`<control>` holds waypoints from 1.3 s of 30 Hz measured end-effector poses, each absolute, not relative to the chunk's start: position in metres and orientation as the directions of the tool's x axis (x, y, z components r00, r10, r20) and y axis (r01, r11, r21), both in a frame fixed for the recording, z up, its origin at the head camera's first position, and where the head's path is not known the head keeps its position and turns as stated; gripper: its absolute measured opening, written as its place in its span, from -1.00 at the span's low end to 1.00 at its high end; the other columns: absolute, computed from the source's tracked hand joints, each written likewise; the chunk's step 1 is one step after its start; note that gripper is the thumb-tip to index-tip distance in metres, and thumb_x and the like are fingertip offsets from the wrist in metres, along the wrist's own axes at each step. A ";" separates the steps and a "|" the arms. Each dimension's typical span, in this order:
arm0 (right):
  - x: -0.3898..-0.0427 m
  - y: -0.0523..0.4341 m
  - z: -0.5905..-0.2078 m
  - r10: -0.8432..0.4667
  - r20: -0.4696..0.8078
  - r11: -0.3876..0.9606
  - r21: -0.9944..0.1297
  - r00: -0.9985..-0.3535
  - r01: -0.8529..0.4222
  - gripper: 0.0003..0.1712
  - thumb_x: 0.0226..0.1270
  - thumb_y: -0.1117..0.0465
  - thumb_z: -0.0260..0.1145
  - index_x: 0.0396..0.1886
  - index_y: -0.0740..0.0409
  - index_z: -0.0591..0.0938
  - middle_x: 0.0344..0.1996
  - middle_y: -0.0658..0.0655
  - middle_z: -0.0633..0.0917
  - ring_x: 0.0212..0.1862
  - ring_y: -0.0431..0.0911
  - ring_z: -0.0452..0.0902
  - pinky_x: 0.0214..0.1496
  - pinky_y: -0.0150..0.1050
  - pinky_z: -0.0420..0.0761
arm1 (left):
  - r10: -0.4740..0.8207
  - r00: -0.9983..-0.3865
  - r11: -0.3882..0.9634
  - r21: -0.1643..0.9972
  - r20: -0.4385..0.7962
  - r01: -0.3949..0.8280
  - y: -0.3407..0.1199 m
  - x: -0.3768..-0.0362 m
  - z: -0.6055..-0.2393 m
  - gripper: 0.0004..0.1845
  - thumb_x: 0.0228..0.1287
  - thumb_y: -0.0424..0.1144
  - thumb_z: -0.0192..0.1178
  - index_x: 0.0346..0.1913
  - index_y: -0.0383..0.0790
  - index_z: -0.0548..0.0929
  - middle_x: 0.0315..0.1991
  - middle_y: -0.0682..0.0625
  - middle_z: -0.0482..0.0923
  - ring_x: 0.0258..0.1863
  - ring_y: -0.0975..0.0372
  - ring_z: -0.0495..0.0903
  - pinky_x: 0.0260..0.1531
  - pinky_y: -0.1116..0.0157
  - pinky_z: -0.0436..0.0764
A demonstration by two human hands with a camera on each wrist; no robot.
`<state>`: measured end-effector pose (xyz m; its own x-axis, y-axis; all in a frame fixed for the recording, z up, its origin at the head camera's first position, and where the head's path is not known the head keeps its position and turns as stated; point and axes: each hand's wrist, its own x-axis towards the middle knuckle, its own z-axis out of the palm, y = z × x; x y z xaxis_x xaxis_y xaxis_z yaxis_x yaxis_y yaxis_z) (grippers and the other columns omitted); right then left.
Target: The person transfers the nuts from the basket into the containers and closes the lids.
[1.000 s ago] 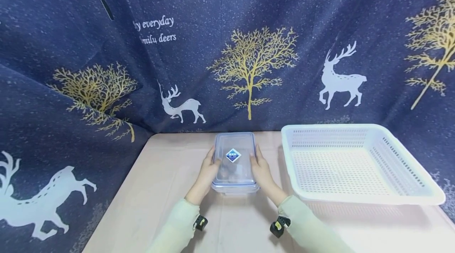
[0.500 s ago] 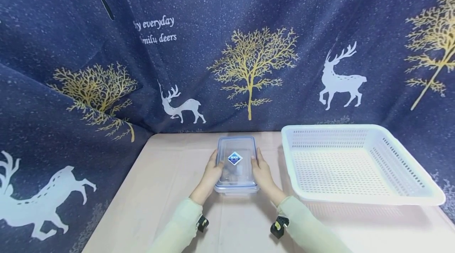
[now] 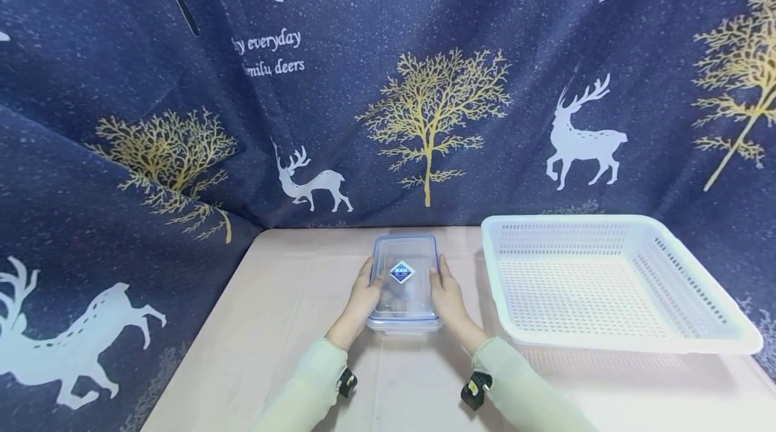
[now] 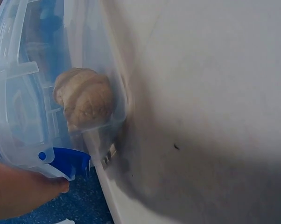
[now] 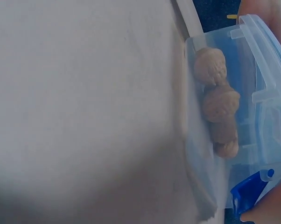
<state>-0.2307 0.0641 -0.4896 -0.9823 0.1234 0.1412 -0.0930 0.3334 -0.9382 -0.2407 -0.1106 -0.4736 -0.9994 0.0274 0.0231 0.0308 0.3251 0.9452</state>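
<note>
A clear plastic food box [image 3: 403,284] with a blue-rimmed lid and a blue diamond label rests on the table. My left hand [image 3: 362,297] grips its left side and my right hand [image 3: 447,294] grips its right side, thumbs up at the lid's edge. In the left wrist view a brown walnut [image 4: 84,100] shows through the box wall [image 4: 33,70], and my left hand [image 4: 19,196] touches a blue latch [image 4: 68,161]. In the right wrist view several walnuts [image 5: 217,100] lie in the box [image 5: 266,60], with my right hand [image 5: 271,205] by the blue latch [image 5: 248,189].
A large white perforated basket [image 3: 612,344] stands just right of the box, close to my right hand. The pale table [image 3: 285,324] is bounded at the back and left by a dark blue curtain [image 3: 182,81] printed with deer and trees.
The box has sunk a little and settled between my hands; both hands have kept their hold on its sides.
</note>
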 end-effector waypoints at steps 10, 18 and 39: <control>-0.227 0.062 -0.494 0.109 0.134 0.359 -0.929 -0.985 -0.087 -0.36 0.55 0.19 -0.11 0.45 0.46 0.02 0.38 0.48 0.18 0.40 0.32 0.07 0.46 0.12 0.07 | 0.010 -0.998 0.343 0.937 0.061 0.061 -0.111 -0.240 -0.479 -0.39 0.37 -0.45 -0.11 0.45 -0.47 0.05 0.45 -0.39 -0.01 0.44 -0.22 -0.05 0.43 -0.12 -0.07; -0.226 0.063 -0.495 0.109 0.104 0.349 -0.935 -0.989 -0.060 -0.37 0.58 0.16 -0.15 0.46 0.44 0.02 0.39 0.46 0.15 0.41 0.33 0.04 0.47 0.12 0.05 | 0.025 -0.998 0.290 0.955 0.063 0.067 -0.112 -0.240 -0.480 -0.40 0.37 -0.46 -0.10 0.44 -0.50 0.06 0.45 -0.40 -0.01 0.44 -0.22 -0.06 0.43 -0.11 -0.09; -0.228 0.077 -0.489 0.198 -0.105 0.166 -0.976 -0.975 0.139 -0.39 0.56 0.15 -0.15 0.34 0.59 0.17 0.28 0.58 0.27 0.35 0.39 0.15 0.42 0.17 0.18 | -0.063 -0.984 0.139 0.974 -0.169 -0.176 -0.125 -0.233 -0.480 -0.22 0.37 -0.19 0.10 0.39 -0.63 -0.02 0.27 -0.56 0.22 0.22 -0.27 0.36 0.29 -0.06 0.35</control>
